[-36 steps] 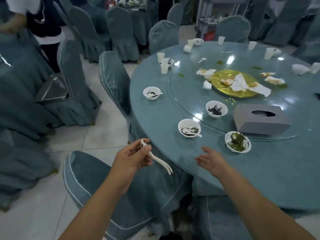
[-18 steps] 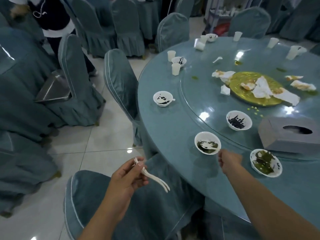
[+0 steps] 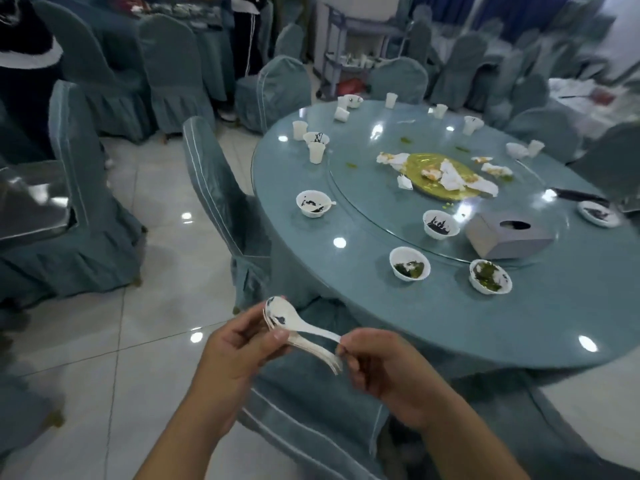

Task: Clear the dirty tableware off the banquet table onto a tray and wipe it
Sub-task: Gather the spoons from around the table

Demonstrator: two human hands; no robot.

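My left hand (image 3: 239,355) grips a stack of white ceramic spoons (image 3: 294,329) by their bowls, just off the near edge of the round blue banquet table (image 3: 485,327). My right hand (image 3: 377,362) pinches the handle end of the top spoon of that stack. Several dirty white bowls stand on the table: one with dark sauce and a spoon (image 3: 312,203), one with sauce (image 3: 440,224), two with green leftovers (image 3: 409,263) (image 3: 490,276). A gold platter (image 3: 440,176) with crumpled napkins lies on the glass turntable.
A grey tissue box (image 3: 509,235) sits on the turntable. White cups (image 3: 316,152) ring the far rim. Covered chairs stand at the table's left (image 3: 221,199) and right below my hands (image 3: 311,403). A metal tray (image 3: 31,199) rests on a chair at left. A service cart (image 3: 349,60) stands behind.
My right hand took the spoon out of the near bowl and brought it back onto the stack in my left hand. That bowl now holds no spoon. The camera view has pulled back.
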